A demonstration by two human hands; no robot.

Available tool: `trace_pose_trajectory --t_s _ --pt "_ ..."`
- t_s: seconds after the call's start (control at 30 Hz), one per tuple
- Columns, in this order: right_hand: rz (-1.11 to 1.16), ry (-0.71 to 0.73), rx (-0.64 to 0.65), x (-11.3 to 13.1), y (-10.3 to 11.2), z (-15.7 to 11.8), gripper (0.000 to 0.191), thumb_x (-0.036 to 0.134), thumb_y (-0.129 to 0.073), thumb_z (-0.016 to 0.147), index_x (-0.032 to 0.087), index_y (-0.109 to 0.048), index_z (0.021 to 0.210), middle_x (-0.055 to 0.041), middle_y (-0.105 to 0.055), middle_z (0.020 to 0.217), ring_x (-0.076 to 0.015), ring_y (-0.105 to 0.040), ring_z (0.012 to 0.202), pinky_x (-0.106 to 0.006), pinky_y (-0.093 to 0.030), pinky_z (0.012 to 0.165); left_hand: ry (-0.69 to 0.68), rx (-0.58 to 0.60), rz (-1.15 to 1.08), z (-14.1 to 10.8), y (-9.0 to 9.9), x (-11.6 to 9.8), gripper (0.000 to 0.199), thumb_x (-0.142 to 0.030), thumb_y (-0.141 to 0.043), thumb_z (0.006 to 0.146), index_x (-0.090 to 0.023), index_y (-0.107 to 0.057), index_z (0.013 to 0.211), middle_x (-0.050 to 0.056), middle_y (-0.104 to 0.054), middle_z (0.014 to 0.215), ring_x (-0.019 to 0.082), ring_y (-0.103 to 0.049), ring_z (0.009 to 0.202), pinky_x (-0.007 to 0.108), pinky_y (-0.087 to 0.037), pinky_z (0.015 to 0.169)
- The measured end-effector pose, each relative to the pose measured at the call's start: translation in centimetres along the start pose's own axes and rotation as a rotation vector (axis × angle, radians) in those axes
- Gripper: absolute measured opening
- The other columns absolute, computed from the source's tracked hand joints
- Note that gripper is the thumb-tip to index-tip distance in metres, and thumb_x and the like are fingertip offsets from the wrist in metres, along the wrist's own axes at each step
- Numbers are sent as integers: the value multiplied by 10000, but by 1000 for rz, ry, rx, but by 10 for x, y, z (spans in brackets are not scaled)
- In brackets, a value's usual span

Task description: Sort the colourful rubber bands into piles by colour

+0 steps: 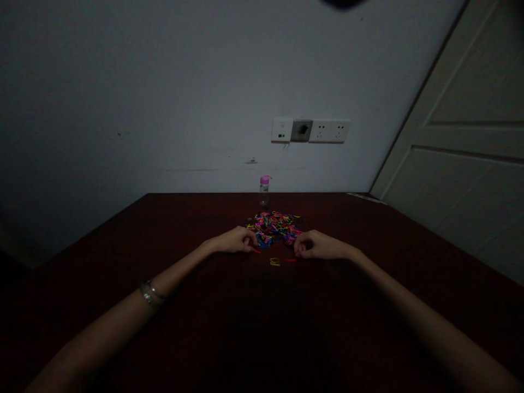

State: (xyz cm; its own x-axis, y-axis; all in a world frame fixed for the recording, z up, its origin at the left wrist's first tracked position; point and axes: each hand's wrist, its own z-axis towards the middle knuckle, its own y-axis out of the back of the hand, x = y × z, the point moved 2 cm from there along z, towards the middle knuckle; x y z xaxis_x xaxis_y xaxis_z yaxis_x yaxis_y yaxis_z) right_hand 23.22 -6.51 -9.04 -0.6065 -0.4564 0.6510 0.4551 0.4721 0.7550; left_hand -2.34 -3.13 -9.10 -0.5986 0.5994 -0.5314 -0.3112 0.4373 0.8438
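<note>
A loose pile of small colourful rubber bands (275, 222) lies on the dark red table, between and beyond my hands. My left hand (238, 240) is at the pile's left edge, its fingers curled in a pinch, and a red rubber band (257, 251) shows at the fingertips. On the right side of the pile, my right hand (313, 244) has its fingers bent together; what they hold, if anything, is hidden. Just in front of its fingertips lies another red band (291, 260). A yellow rubber band (274, 262) rests apart from the pile, between the hands.
Behind the pile stands a small clear bottle (264, 195) with a pink cap. The table (184, 215) meets a pale wall carrying a row of sockets (329, 131). A panelled door (458, 158) is at the right. The light is dim.
</note>
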Motion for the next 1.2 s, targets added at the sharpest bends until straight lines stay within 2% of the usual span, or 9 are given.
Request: trace_pose_trajectory --t_s 0.2,0.3,0.4,0.53,0.63,0.73,0.87,1.03,1.2 --pt "21 -20 -20 -5 6 -1 175 220 -516 696 129 -632 790 -2 -539 650 -100 -464 581 -217 -359 528 -49 12 24 1 -6 6 145 -180 -527 702 -124 -619 800 -37 -464 574 68 -398 505 181 -286 493" --pt "13 -24 -43 -7 10 -1 190 238 -508 702 126 -630 795 -3 -540 639 -98 -455 566 -218 -347 516 -64 -26 74 1 -7 4 143 -179 -514 710 -129 -619 794 -29 -491 593 69 -403 512 185 -275 493" --pt "-5 -15 -108 -11 14 -1 191 236 -492 706 131 -628 790 -8 -562 664 -102 -466 578 -223 -358 535 -81 -69 100 5 -10 -10 145 -196 -508 730 -135 -620 797 -23 -512 605 74 -416 526 189 -278 504" --pt "-88 5 -206 -20 17 1 170 209 -488 693 137 -627 759 -24 -600 727 -118 -505 627 -236 -388 590 -90 -114 164 16 -20 -39 128 -206 -521 730 -157 -622 793 -19 -541 628 82 -447 544 190 -278 508" --pt "-163 23 -243 -25 17 3 155 186 -499 679 140 -626 755 -28 -604 743 -125 -517 640 -235 -391 593 -131 -113 197 27 -32 -58 111 -194 -539 716 -170 -621 788 -19 -558 645 82 -470 555 187 -276 507" --pt "-204 44 -257 -27 16 3 148 165 -507 675 139 -625 760 -29 -596 744 -125 -518 641 -230 -390 587 -159 -94 200 33 -41 -66 100 -187 -548 708 -170 -619 775 -20 -563 646 79 -470 544 186 -270 493" --pt "-235 45 -276 -23 15 3 138 196 -548 682 137 -627 779 -32 -580 743 -126 -508 634 -226 -383 563 -140 -70 117 34 -44 -64 130 -212 -556 708 -160 -631 801 -19 -550 634 79 -468 535 182 -274 482" --pt "-267 85 -250 -15 9 3 168 269 -571 720 157 -638 825 -33 -576 779 -130 -513 665 -234 -389 597 -94 -53 -124 33 -34 -56 220 -252 -573 699 -139 -638 876 -43 -477 560 68 -416 496 174 -277 471" --pt "-321 84 -242 -8 1 5 179 301 -578 743 187 -643 865 -37 -592 856 -144 -532 741 -248 -397 652 -48 -191 -267 35 -13 -40 225 -285 -564 702 -109 -642 818 -48 -433 511 58 -336 465 178 -234 451"
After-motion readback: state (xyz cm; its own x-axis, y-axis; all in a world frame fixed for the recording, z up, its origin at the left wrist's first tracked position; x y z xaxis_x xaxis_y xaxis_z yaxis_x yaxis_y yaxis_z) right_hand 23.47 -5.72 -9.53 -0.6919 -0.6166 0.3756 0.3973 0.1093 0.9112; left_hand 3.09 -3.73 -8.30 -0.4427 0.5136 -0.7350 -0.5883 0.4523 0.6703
